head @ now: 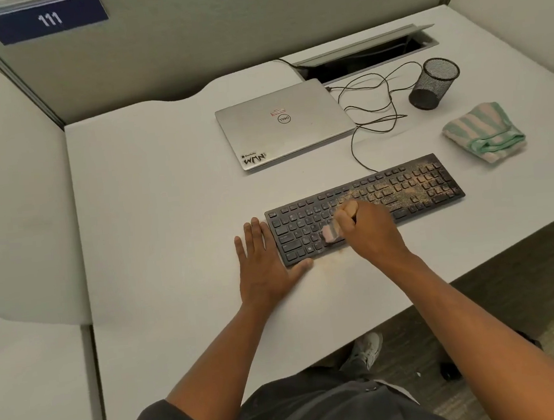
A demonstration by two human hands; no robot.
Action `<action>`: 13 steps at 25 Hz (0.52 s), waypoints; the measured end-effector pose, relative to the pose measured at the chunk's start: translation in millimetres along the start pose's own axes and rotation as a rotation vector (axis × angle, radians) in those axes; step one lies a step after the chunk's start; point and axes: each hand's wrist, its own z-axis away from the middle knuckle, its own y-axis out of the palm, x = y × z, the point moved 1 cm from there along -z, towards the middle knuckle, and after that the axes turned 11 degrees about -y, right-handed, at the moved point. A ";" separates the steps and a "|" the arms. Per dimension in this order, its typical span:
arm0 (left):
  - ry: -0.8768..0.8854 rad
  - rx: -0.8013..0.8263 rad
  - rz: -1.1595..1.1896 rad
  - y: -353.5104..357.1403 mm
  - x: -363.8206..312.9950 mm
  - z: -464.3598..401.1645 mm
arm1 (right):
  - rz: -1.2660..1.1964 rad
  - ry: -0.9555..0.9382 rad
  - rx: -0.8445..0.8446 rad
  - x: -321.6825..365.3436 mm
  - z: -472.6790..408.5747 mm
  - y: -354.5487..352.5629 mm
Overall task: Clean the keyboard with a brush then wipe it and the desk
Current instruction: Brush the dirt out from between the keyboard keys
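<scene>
Two hands on the job: right hand (368, 226) is fisted around a wooden-handled brush (336, 226) with bristles down on the left-centre keys of the black keyboard (365, 206), left hand (267, 261) lies flat and spread on the desk (166, 203), holding nothing, thumb against the keyboard's near-left corner to brace it. Keyboard's long axis runs left-right, tilting away at the right; the remaining tan dust (402, 187) lies on its right half, right of the brush, so the right hand is nearer and, I'd judge, should sweep rightward. Striped cloth (483, 134) sits well apart, beyond the keyboard's right end, untouched.
</scene>
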 end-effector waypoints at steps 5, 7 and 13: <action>-0.007 0.001 -0.012 -0.7 -0.6 -0.1 | -0.038 -0.015 0.073 4.1 3.7 6.7; -0.010 0.010 -0.012 -1.2 -0.2 0.5 | 0.042 -0.016 0.014 5.7 4.6 0.8; -0.005 0.008 -0.014 -1.5 -0.4 0.3 | -0.109 0.025 0.063 -3.8 17.4 5.7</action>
